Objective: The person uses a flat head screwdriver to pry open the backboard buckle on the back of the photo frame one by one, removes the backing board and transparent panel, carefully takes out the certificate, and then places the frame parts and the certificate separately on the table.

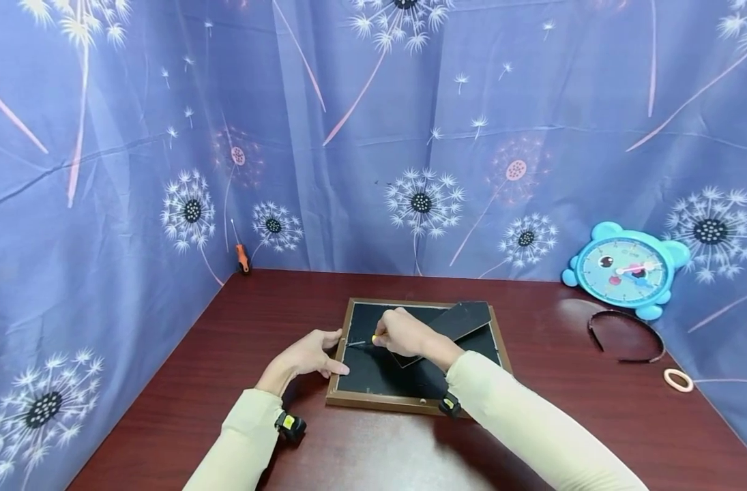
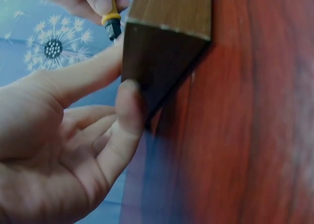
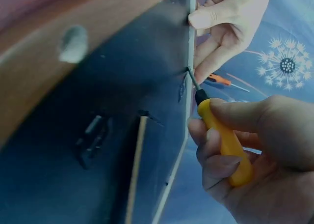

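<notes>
A brown-rimmed picture frame (image 1: 379, 402) lies face down on the table, its black backing upward. A black hinged stand leg (image 1: 469, 318) slants across the backing. My left hand (image 1: 312, 354) grips the frame's left edge, the thumb over the rim and the fingers against the outer side. In my right hand (image 1: 405, 334) is a yellow-handled screwdriver (image 3: 223, 140), held with curled fingers. Its shaft points left, and the tip meets the inner edge of the frame's left side, close to the left hand. A small dark metal piece (image 3: 182, 89) shows beside the tip in the right wrist view.
An orange-handled screwdriver (image 1: 243, 259) leans against the curtain at the table's back left corner. On the right are a blue bear-shaped clock (image 1: 621, 273), a dark headband (image 1: 659, 339) and a pale ring (image 1: 680, 389). Dandelion-printed curtain (image 1: 361, 232) borders the table.
</notes>
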Tool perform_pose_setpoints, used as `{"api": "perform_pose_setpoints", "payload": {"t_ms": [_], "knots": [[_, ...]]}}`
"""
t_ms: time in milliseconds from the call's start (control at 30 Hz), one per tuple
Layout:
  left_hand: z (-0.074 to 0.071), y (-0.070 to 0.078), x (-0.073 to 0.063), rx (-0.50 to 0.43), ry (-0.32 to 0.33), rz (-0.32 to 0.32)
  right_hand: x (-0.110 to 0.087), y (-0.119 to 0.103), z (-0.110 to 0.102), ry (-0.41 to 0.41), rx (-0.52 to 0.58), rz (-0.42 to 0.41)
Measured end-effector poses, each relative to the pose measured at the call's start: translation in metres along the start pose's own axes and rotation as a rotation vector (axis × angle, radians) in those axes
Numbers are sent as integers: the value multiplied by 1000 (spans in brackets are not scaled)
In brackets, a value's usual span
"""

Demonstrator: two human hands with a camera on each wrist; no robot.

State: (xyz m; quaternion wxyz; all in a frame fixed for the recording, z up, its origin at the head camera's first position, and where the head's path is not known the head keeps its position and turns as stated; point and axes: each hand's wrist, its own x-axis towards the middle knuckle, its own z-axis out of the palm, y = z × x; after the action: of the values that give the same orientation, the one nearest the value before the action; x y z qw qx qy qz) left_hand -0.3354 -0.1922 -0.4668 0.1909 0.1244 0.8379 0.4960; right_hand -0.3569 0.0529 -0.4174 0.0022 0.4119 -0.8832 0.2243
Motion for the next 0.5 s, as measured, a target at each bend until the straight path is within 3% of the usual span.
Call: {"api": "perform_pose_setpoints", "payload": {"t_ms": [133,267,400,500], "knots": [[-5,-5,-1,-57,-118,23,1,-1,-1,-20,-8,30],[-10,-6,-3,0,-228,80,1,-2,-3,-30,-21,42],[-13,-6,-5,59,-274,118,4,-5,-5,-50,-21,57],[-13,-6,-4,64,-273,128,8,-9,-10,-73,-42,78]]}}
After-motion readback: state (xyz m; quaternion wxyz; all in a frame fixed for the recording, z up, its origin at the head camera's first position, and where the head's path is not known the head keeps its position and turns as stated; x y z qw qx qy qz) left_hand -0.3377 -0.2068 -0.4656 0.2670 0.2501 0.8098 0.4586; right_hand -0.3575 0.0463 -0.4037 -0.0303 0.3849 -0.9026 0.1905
